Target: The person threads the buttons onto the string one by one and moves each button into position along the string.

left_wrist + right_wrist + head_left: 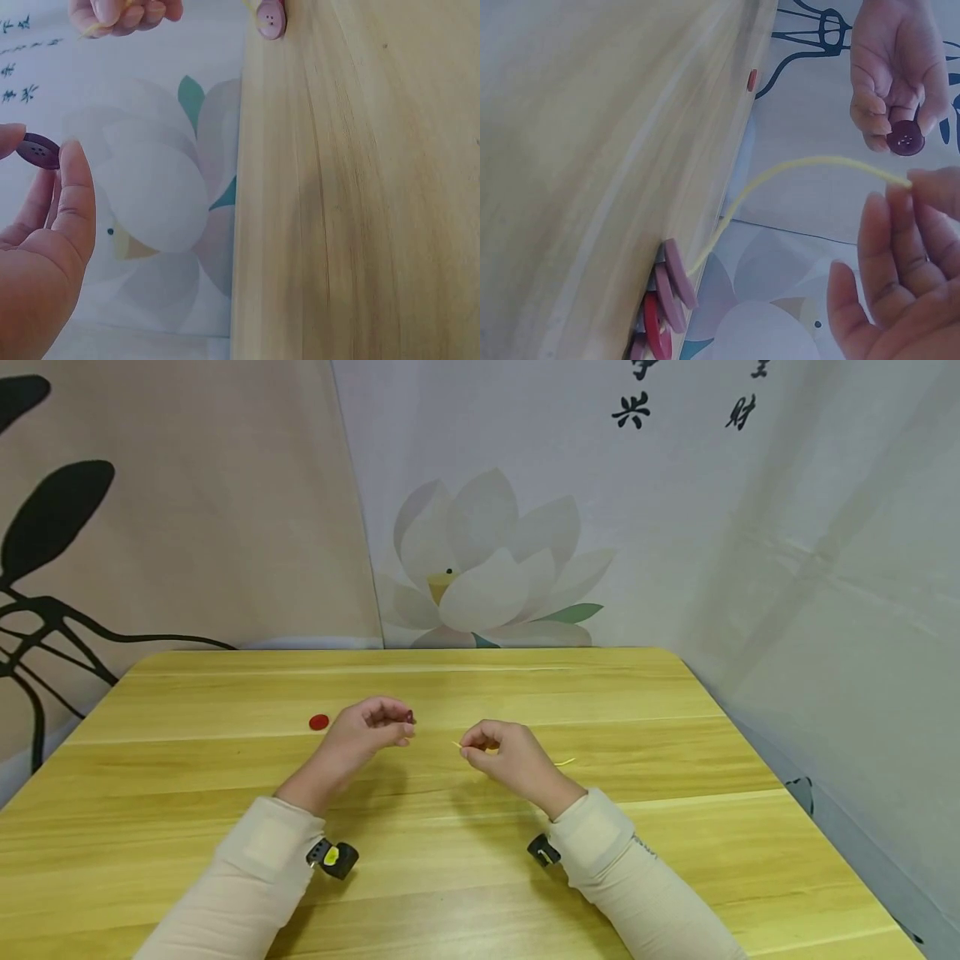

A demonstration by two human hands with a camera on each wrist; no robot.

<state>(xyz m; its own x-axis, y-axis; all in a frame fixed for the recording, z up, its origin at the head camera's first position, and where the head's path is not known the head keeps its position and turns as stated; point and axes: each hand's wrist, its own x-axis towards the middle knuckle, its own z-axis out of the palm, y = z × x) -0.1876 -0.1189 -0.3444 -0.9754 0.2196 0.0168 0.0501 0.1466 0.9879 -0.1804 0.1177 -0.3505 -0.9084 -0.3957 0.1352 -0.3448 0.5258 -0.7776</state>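
My left hand (356, 739) holds a dark maroon button (39, 151) by its edge between thumb and fingers. The button's small holes show in both wrist views. Across a short gap, my right hand (510, 757) pinches a yellow string (810, 160) near its end, and a short tip sticks out past the fingers. From there the string arcs down to a row of pink buttons (679, 274) and a red button (657, 324) on the table. In the head view my right hand hides this row, while the string's other end (565, 762) shows beyond the wrist.
A single red button (318, 722) lies flat on the wooden table (420, 893), left of my left hand. Behind the table's back edge hangs a cloth (495, 560) printed with a lotus. Both wrists wear small black cameras.
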